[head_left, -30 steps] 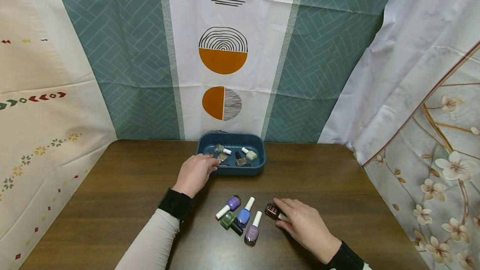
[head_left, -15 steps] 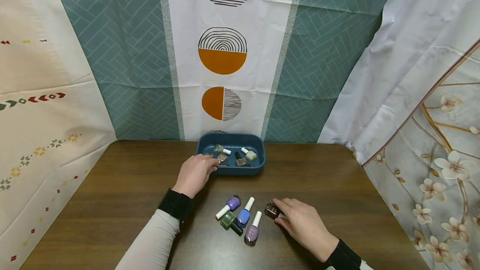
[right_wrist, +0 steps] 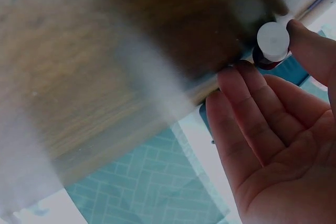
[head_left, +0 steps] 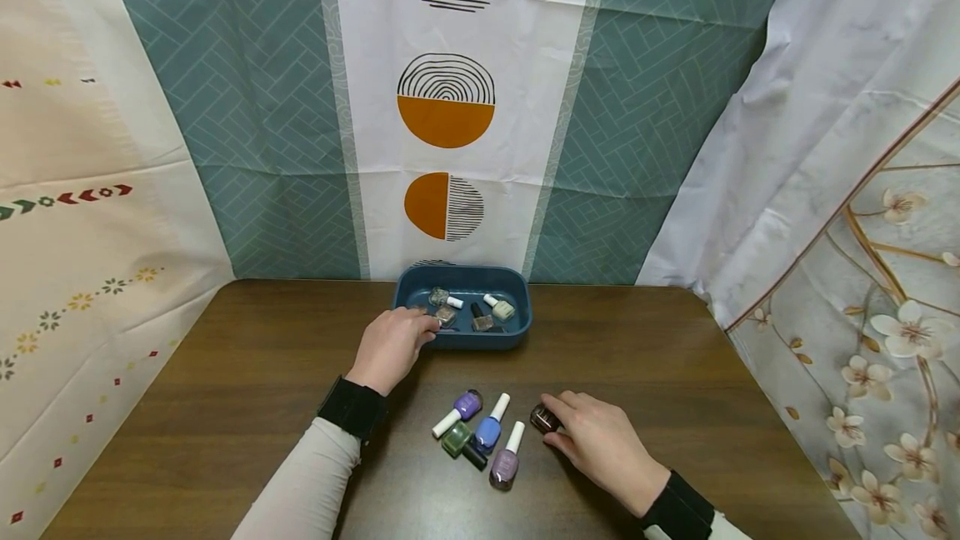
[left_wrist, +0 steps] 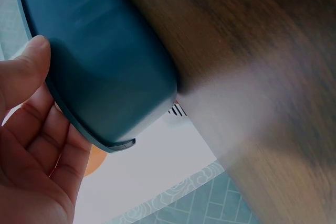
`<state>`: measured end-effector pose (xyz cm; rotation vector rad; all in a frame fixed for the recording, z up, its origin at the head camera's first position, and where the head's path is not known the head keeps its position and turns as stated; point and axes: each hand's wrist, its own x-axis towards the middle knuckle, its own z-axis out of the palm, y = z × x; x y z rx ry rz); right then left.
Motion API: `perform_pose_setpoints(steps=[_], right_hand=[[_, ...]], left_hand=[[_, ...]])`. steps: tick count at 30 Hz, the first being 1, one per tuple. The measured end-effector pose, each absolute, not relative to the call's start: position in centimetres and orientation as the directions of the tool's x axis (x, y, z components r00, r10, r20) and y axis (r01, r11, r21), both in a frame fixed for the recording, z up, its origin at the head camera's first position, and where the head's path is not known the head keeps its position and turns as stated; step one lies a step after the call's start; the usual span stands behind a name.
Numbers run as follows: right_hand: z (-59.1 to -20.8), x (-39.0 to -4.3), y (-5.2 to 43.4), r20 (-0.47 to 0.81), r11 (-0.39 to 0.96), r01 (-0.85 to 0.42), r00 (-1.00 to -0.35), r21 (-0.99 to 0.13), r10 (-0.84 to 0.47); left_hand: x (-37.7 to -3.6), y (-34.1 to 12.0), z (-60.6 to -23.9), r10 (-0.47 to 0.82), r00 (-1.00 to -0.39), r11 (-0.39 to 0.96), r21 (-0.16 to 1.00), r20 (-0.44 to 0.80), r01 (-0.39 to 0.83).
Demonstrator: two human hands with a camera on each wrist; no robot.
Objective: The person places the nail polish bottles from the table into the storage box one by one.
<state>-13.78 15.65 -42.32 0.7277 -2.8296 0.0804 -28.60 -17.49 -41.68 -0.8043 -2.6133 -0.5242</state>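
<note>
The landmark is the dark blue oval plastic tray (head_left: 462, 334), which sits at the far middle of the brown wood-grain worktop (head_left: 225, 373), hard against the hanging patterned curtain (head_left: 446, 107). The left hand (head_left: 388, 348) rests at the tray's near-left corner, thumb and fingers curved round its rim and outer wall, a hold that looks meant to steady the tray; the left wrist view shows the thumb (left_wrist: 23, 72) laid along the blue wall (left_wrist: 105, 61). Inside the tray lie several small glass nail-polish bottles (head_left: 471, 312) in pale and glittery shades, tipped on their sides.

Nearer the person than the tray, a loose cluster lies flat on the worktop: a violet bottle with a white cap (head_left: 459, 411), a blue bottle with a white cap (head_left: 491, 427), a green bottle with a dark cap (head_left: 461, 444) and a mauve bottle with a white cap (head_left: 506, 461). Just right of that cluster, the right hand (head_left: 600, 444) pinches a dark brown-red bottle (head_left: 543, 418) lying on the worktop; the right wrist view shows its white cap (right_wrist: 273, 41) caught between thumb and fingertips (right_wrist: 239, 80), the grip of someone taking it by the cap end.

No brand, label or lettering can be read on any bottle or on the tray; they are too small or blurred
</note>
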Motion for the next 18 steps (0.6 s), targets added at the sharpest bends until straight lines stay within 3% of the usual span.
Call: perform_pose_setpoints(steps=[18], right_hand=[[-41.97,-13.63,15.32,0.215,0.879,-0.477,-0.861,-0.025,-0.461]], left_hand=[[-28.48,-17.59,-41.63,0.462,-0.768,0.766,0.238,0.443,0.598]])
